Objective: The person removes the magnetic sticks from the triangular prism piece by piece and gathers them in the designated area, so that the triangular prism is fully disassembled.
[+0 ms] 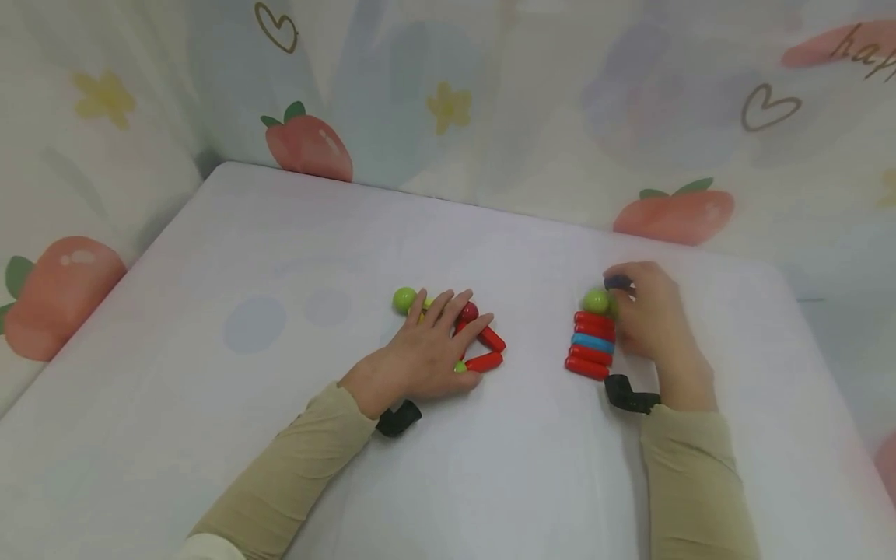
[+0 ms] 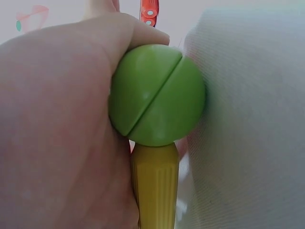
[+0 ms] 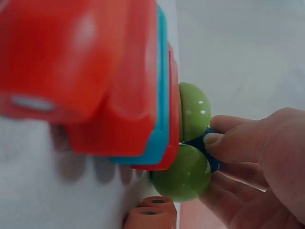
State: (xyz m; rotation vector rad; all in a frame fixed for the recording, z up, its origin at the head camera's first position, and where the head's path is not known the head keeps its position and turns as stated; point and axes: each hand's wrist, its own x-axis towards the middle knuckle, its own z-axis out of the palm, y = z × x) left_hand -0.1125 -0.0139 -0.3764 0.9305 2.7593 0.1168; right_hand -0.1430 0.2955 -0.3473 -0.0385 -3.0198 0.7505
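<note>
Four glossy rods (image 1: pixel 591 343), three red and one blue, lie stacked; right hand (image 1: pixel 647 319) pinches a dark piece (image 1: pixel 617 281); left hand (image 1: pixel 430 350) lies flat on rods (image 1: pixel 484 362).

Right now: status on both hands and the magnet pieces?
Left hand flat on the red sticks, fingers spread. Right hand pinching a dark blue piece against green balls atop the red-and-blue stack. Nothing in the way.

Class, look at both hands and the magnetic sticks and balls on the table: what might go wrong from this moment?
1. The right hand pinches a dark blue piece against two green balls; a nudge might shift the stacked red and blue sticks.
2. The left hand covers its cluster; lifting might drag the red sticks or roll the green ball.
</note>
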